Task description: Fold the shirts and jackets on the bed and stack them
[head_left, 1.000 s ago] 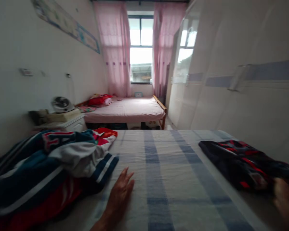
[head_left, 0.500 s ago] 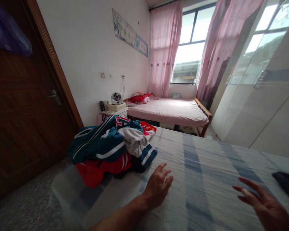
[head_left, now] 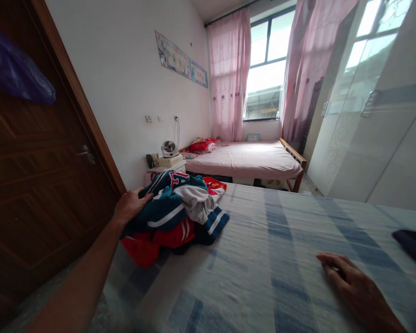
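Observation:
On the near bed (head_left: pixel 242 277) lies a pile of clothes: a teal jacket (head_left: pixel 166 210) with white stripes and a letter patch on top, a grey part (head_left: pixel 197 201) beside it, and red clothing (head_left: pixel 143 249) underneath. My left hand (head_left: pixel 131 206) grips the left edge of the teal jacket, its fingertips lying over the cloth and its thumb hidden. Over the striped sheet at the lower right is my right hand (head_left: pixel 350 282), holding nothing, with loosely bent fingers and a gap between thumb and forefinger.
A dark item (head_left: pixel 412 243) lies at the bed's right edge. Behind stand a second bed (head_left: pixel 242 159) with a pink sheet and a small fan (head_left: pixel 169 148) on a bedside cabinet. A wooden door (head_left: pixel 48 175) is to the left, a white wardrobe (head_left: pixel 374 152) to the right.
My left hand has gone from the sheet leftward to the jacket and taken hold of its edge. The right hand has shifted slightly left, its fingers closer together. The view has turned slightly.

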Available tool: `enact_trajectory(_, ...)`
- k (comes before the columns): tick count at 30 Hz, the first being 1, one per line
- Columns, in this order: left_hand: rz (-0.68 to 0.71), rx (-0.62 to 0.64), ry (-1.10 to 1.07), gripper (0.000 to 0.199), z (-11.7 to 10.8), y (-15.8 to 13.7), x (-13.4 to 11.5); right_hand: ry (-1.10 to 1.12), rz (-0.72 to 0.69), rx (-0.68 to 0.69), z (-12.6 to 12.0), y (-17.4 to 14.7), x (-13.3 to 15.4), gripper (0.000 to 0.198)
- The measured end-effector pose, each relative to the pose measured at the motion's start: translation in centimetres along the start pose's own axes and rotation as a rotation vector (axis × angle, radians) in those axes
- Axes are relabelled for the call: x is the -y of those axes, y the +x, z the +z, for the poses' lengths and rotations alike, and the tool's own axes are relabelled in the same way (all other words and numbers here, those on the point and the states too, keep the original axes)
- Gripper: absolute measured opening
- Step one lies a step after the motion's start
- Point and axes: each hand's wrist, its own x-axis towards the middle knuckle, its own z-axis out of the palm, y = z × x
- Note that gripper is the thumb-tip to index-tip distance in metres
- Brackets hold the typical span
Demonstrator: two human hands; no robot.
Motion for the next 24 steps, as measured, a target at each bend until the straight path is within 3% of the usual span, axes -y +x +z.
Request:
enact_trajectory(3, -0.032, 0.041, -0.075, 0.030, -0.2, 0.6, 0.3, -0.046, -0.063, 0.013, 0.3, 0.0, -0.5, 0.029)
enact_trajectory(6, 0.021, -0.017, -0.239, 0.038, -1.0, 0.7, -2.0, -0.086, -0.104, 0.009, 0.3, -0.2, -0.5, 0.033)
enact_trajectory(9, 0.096, -0.093, -0.390, 0.045, -2.1, 0.1, -6.5, -0.108, -0.131, 0.002, 0.3, -0.3, -0.2, 0.033)
enact_trajectory(12, 0.253, -0.097, -0.593, 0.040, -2.6, -2.5, -12.9, -0.120, -0.144, 0.014, 0.3, -0.3, 0.1, 0.032)
enact_trajectory(15, 0.498, 0.085, -0.687, 0.031, -1.4, -7.7, -19.0, -0.114, -0.137, 0.021, 0.1, -0.4, 0.4, 0.032)
enact_trajectory(18, 0.968, 0.484, -0.587, 0.023, 1.1, -14.4, -22.7, -0.094, -0.113, 0.020, -0.4, -0.7, 1.3, 0.031)
enact_trajectory(19, 1.122, 0.640, -0.555, 0.026, 1.9, -16.6, -23.1, -0.080, -0.116, 0.028, -0.6, -0.8, 1.7, 0.030)
enact_trajectory(21, 1.335, 0.827, -0.514, 0.031, 3.4, -20.4, -23.1, -0.050, -0.120, 0.049, -1.0, -1.1, 2.5, 0.030)
enact_trajectory(24, 1.400, 0.884, -0.536, 0.029, 4.7, -23.4, -21.3, 0.021, -0.067, 0.075, -1.5, -1.4, 3.4, 0.031)
